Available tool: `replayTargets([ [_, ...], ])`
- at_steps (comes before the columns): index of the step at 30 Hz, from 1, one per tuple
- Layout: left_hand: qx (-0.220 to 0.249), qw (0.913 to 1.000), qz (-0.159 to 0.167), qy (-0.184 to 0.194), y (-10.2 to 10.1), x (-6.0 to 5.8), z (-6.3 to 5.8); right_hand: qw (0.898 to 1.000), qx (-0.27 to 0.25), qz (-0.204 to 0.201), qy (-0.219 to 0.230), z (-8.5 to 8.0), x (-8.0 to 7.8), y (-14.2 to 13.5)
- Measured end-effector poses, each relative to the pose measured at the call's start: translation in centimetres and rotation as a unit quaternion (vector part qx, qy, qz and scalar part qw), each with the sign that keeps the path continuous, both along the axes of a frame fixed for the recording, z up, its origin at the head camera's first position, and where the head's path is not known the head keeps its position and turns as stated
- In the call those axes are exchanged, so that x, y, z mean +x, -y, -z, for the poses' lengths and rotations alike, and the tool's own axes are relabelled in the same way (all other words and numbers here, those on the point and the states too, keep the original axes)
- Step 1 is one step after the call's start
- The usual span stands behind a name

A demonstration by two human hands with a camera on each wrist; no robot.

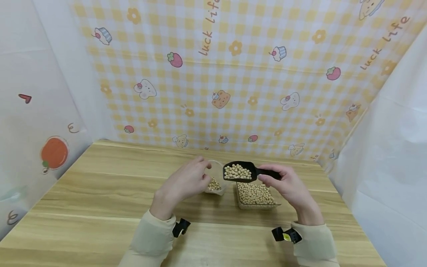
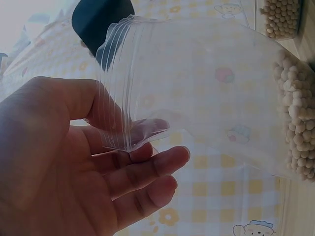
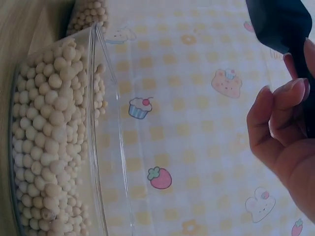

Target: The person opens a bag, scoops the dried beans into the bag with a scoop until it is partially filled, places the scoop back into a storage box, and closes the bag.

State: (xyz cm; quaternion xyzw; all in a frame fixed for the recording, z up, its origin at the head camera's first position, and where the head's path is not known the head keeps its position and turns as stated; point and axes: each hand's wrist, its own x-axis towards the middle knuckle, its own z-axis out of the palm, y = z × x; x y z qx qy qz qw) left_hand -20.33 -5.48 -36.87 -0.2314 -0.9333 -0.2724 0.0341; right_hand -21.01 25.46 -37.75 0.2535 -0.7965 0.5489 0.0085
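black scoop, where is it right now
In the head view, the black scoop is in the right hand, just right of the clear bag.

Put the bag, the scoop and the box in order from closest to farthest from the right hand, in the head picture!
1. Scoop: held in the right hand.
2. Box: just left of that hand, lower than the scoop in the picture.
3. Bag: farther left, at the left hand.

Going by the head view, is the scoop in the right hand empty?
No, the black scoop held by the right hand carries a heap of round, pale beans.
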Motion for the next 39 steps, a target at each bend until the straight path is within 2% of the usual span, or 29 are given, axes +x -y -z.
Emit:
replayTargets([
  [7,-0.003,1.0000,0.002,-0.004,0.0,0.0,0.0,0.999,0.039,0.024,0.012,-0.3,0.4,0.9],
  [18,0.000,1.0000,0.006,-0.004,0.0,0.0,0.0,0.995,0.084,0.052,-0.015,-0.9,1.1,2.3],
  [23,0.000,1.0000,0.005,0.001,0.0,0.0,0.0,0.989,0.117,0.071,-0.058,-1.2,1.6,2.8],
  [27,-0.001,1.0000,0.005,0.003,0.0,0.0,0.0,0.979,0.150,0.082,-0.111,-1.4,1.9,3.3],
  [31,-0.002,1.0000,0.004,0.002,0.0,-0.1,-0.1,0.970,0.165,0.080,-0.158,-1.5,2.0,3.5],
  [39,0.000,1.0000,0.005,0.009,0.1,-0.1,0.1,0.955,0.187,0.076,-0.216,-1.5,2.1,3.8],
])
